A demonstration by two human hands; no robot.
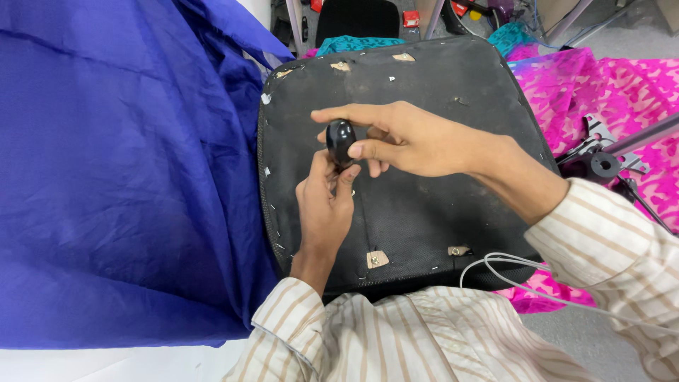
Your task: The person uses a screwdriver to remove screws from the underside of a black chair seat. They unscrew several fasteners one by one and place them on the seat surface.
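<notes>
A black upholstered seat pad point(438, 212) lies upside down in front of me, its fabric stapled around the edge. My right hand point(403, 138) reaches in from the right and grips a glossy black knob point(340, 140) between thumb and fingers, above the pad's left middle. Just below the knob, my left hand point(325, 205) comes up from the bottom and pinches something small and hidden under it, touching the pad.
A large blue cloth point(127, 177) covers everything to the left of the pad. Pink patterned fabric point(608, 92) lies to the right, with a black metal chair mechanism point(601, 163) on it. A white cable point(509, 276) loops near my right sleeve. Small brackets point(377, 259) sit near the pad's edge.
</notes>
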